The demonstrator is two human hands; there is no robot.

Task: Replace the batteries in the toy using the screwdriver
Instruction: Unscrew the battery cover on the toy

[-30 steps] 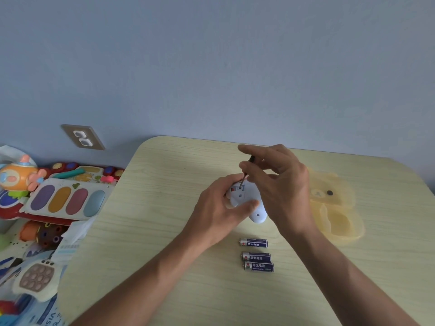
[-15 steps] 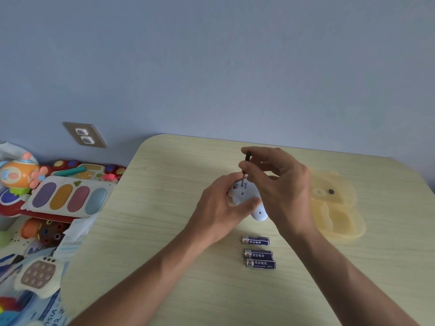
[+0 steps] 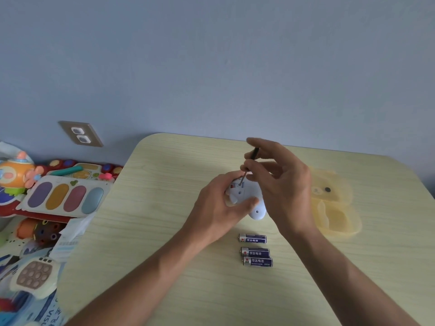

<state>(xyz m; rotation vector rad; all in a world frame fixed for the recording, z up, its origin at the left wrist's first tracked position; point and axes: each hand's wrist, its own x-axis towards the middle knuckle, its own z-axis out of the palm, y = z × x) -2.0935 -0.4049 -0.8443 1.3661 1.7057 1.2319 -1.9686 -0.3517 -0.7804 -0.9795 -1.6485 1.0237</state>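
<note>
My left hand (image 3: 220, 203) grips a small pale blue-white toy (image 3: 244, 195), underside up, just above the table. My right hand (image 3: 282, 184) pinches a thin dark screwdriver (image 3: 249, 164) between thumb and fingers. It stands nearly upright, and its tip rests in a hole on the toy's back. Three blue batteries lie on the table below the toy: one (image 3: 253, 238) apart, and two (image 3: 255, 252) (image 3: 258, 261) touching side by side.
A translucent yellow bear-shaped case (image 3: 334, 208) lies on the light wooden table (image 3: 146, 231), right of my hands. Several colourful toys (image 3: 63, 196) are piled on the floor at the left. A wall socket (image 3: 80, 134) sits on the blue wall.
My right fingers have shifted on the screwdriver handle, and the handle now shows more above them. The left hand and the toy hold the same spot.
</note>
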